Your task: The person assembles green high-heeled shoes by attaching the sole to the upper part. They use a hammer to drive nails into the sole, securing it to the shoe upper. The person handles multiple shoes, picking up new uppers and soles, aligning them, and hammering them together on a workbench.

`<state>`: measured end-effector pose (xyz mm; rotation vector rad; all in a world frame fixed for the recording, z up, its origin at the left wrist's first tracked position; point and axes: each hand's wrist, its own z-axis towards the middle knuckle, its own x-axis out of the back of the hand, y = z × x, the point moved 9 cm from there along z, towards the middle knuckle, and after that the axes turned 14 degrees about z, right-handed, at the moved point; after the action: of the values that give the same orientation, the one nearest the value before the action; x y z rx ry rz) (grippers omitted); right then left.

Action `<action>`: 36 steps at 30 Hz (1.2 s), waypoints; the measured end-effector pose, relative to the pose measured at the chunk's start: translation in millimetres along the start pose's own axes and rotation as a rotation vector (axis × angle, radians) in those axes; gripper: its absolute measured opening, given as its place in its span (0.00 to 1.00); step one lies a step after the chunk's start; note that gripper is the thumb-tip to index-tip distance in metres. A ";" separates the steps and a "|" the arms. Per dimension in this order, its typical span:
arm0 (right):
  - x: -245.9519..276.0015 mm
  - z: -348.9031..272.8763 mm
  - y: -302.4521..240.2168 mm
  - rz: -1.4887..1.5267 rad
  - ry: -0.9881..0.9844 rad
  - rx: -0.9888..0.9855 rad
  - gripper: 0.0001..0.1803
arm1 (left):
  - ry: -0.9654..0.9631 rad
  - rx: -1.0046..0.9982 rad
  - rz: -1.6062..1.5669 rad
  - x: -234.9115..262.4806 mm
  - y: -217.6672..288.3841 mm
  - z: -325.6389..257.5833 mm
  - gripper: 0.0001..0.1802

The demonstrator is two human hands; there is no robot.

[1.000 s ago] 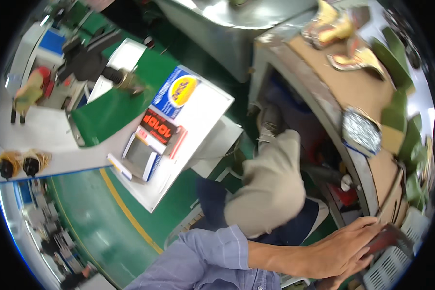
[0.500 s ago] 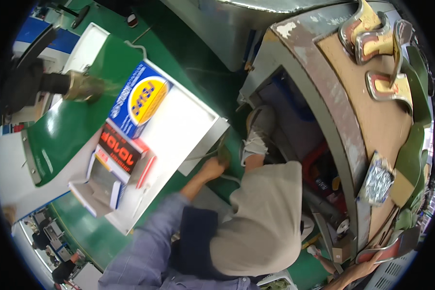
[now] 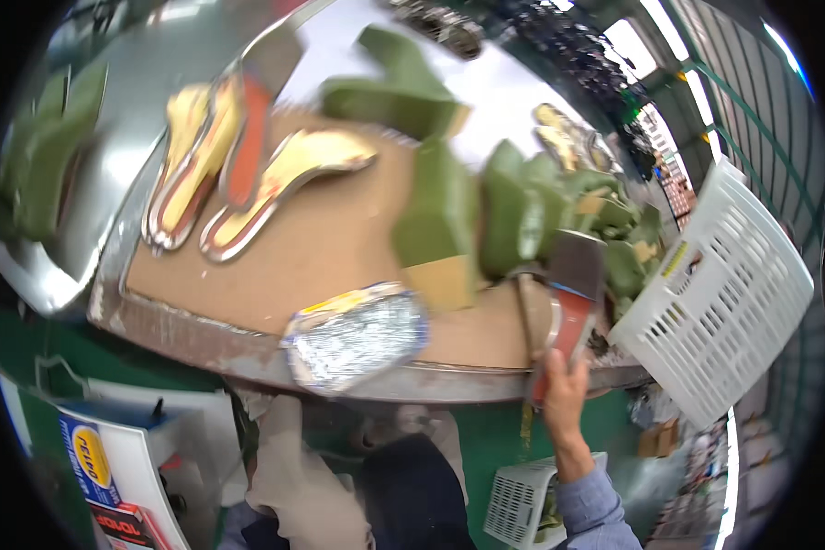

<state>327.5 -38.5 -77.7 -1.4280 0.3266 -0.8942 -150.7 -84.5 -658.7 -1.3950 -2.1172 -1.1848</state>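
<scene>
Right hand [image 3: 566, 392]: is gripping the lower end of a red insole [image 3: 573, 312], right of centre.
Left hand: is lying outside the frame, so its grip cannot be told.
Basket [image 3: 515, 504]: is holding green pieces [image 3: 551, 513], bottom centre-right.
Pack [image 3: 357, 337]: is showing silvery contents, overlapping the bench edge below centre.
Edge [image 3: 215, 350]: is curving from left to right across mid-frame.
Room: bare brown board [image 3: 325, 247] is stretching between pack and yellow insoles [image 3: 289, 179], upper left.
Crate [image 3: 720, 293]: is leaning at far right, contents unclear.
</scene>
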 end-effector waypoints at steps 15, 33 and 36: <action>-15.0 22.9 -0.1 0.172 -0.140 0.137 0.14 | 0.009 -0.220 0.018 152.5 217.4 -103.6 0.18; 41.8 39.4 47.8 0.264 -0.110 -0.130 0.13 | 0.065 0.101 0.063 60.3 -23.0 -132.1 0.24; 60.0 36.6 49.1 0.334 0.037 -0.048 0.17 | 0.113 0.240 -0.041 96.7 31.8 -104.9 0.21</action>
<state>407.8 -59.4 -99.2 -1.3514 0.5985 -0.6429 -183.7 -104.8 -517.7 -1.1571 -2.1361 -0.9619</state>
